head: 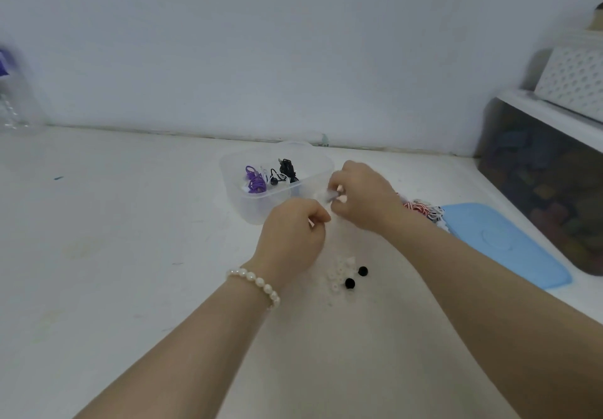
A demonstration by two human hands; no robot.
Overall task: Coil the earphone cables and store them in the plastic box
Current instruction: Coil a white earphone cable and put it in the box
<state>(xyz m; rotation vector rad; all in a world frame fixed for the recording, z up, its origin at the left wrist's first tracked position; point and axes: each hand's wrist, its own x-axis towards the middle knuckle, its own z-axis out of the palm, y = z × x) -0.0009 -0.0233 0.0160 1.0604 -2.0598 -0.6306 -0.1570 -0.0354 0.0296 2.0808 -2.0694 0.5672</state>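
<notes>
White tabletop [114,239] runs back to a pale wall. Both hands meet above it, just in front of the clear plastic box [261,203]. The left hand [290,239], with a pearl bracelet [257,283] on its wrist, has its fingers curled in and pinched together at the tips; the right hand [359,197] is curled the same way, its fingertips [337,197] pinching something small and pale, probably a white earphone cable, though motion blur makes it hard to tell. Beyond the fingers, inside the box, lie a coiled purple cable [255,180], a white one and a black cable [287,169]. Below the fingers, on the table, sit a few white ear tips [337,272] and two black ear tips [355,276]. Behind the right wrist lies a heap of red-and-white cables [422,210], touching a blue lid [502,242].
</notes>
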